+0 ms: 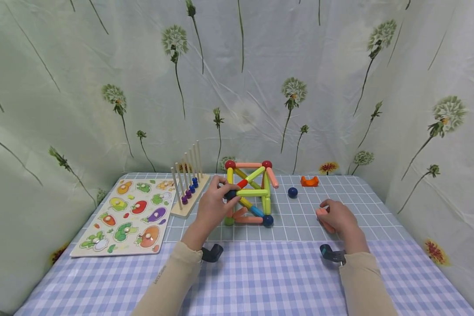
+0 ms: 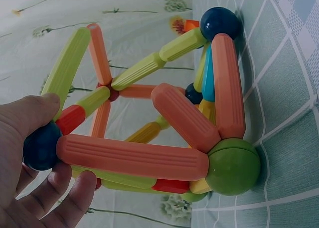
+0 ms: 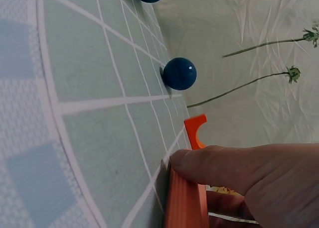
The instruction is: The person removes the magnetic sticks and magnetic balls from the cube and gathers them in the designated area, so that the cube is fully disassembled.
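Note:
A magnetic stick-and-ball frame [image 1: 256, 192] stands on the table, built of coral, lime, yellow, red and blue rods with balls at its corners. My left hand [image 1: 215, 202] pinches a dark blue ball [image 2: 42, 146] at the frame's upper near corner. From that ball a coral rod [image 2: 132, 156] runs to a green ball [image 2: 233, 167] at the base, and a lime rod [image 1: 253, 192] extends rightward. My right hand [image 1: 341, 217], apart from the frame, grips a coral rod [image 3: 185, 200] low over the table; its fingers hide part of it.
A loose dark blue ball [image 1: 292, 192] and an orange curved piece [image 1: 309, 181] lie right of the frame. To the left are a peg stand [image 1: 185, 207] with small beads and a vegetable puzzle board [image 1: 118, 232]. A patterned curtain [image 1: 245, 87] hangs behind the table.

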Demonstrator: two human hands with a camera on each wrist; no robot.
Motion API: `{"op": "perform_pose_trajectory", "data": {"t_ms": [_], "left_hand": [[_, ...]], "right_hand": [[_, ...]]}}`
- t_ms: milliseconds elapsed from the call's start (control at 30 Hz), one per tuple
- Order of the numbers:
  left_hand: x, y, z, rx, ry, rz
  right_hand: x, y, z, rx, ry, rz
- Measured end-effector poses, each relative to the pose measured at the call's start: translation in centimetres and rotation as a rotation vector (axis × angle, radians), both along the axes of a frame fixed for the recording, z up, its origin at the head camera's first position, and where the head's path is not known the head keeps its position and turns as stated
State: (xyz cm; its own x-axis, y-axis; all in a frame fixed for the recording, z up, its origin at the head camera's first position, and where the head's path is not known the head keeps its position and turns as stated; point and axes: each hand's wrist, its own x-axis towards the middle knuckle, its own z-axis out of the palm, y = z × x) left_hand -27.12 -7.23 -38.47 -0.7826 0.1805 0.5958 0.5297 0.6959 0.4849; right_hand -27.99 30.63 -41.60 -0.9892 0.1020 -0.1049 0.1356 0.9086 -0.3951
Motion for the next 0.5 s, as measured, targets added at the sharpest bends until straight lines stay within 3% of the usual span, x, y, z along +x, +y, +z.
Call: {"op": "perform_pose_trajectory", "data": {"t_ms": [267,500], "left_hand": [[-0.1,-0.1,-0.2,-0.010,0.018,-0.008],[-0.2,0.0,-0.2,-0.005,0.030,-0.008]], "right_hand": [[0.2,1.1,-0.2,0.028,0.022,-0.001],[0.2,1.9,-0.4,0.019,-0.006,-0.069]]}}
